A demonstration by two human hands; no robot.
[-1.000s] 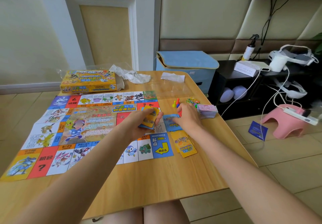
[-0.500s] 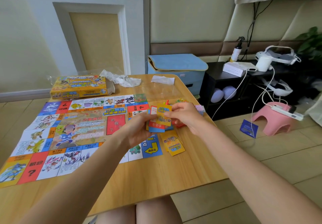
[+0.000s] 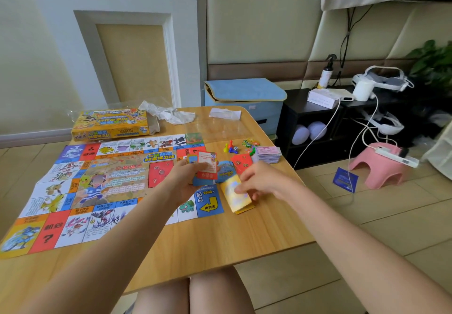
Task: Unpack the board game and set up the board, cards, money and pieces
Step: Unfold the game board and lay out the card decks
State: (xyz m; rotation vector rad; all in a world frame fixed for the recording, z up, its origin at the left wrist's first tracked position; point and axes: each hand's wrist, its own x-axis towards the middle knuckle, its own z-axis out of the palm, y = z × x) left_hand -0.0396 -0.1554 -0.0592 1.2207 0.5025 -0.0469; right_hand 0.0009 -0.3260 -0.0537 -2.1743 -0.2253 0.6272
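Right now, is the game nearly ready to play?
Partly. The board lies unfolded, and the money and pieces sit beside it. The left hand holds a stack of cards, while the right hand puts one on the yellow pile. Cards remain unsorted.

A single head-worn wide-angle camera looked forward and down from the seated person's own position, close over the table (image 3: 220, 245), taking in both forearms, the knees below, and the wall beyond.
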